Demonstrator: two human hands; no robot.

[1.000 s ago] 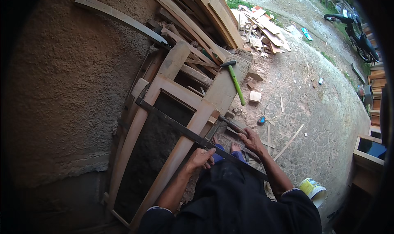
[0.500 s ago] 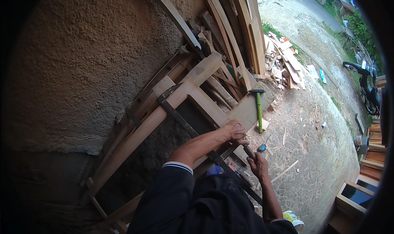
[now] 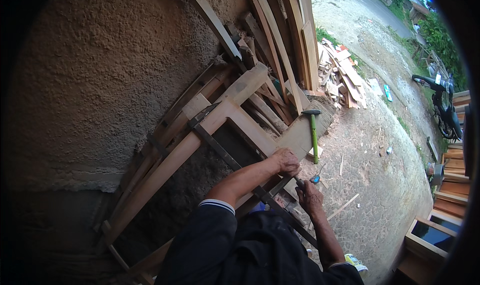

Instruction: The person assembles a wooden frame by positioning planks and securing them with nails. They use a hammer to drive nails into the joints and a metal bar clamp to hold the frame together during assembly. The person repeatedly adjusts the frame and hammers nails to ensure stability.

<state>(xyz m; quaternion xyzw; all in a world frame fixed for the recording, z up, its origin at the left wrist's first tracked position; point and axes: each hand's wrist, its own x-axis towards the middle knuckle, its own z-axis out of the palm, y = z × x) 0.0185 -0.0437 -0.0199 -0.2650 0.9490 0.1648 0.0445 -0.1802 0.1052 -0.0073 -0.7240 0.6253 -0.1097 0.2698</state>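
Note:
A pale wooden frame (image 3: pixel 210 127) leans against a rough plastered wall (image 3: pixel 100 75). A long dark metal bar clamp (image 3: pixel 225 155) runs diagonally across the frame. My left hand (image 3: pixel 286 161) rests closed on the frame's wide board, next to the clamp. Just below it, my right hand (image 3: pixel 310 196) grips the clamp's lower end, near its screw handle. A hammer with a green handle (image 3: pixel 313 135) lies on the board just beyond my left hand.
Curved planks (image 3: pixel 280 45) lean on the wall behind the frame. A heap of wood offcuts (image 3: pixel 342 77) lies on the dirt ground. A motorbike (image 3: pixel 445 107) stands at far right, wooden box frames (image 3: pixel 430 235) at lower right. A small blue object (image 3: pixel 316 178) lies near my right hand.
The view has tilted and moved closer. My left hand stays on the board beside the clamp. My right hand has moved up to the clamp's lower end.

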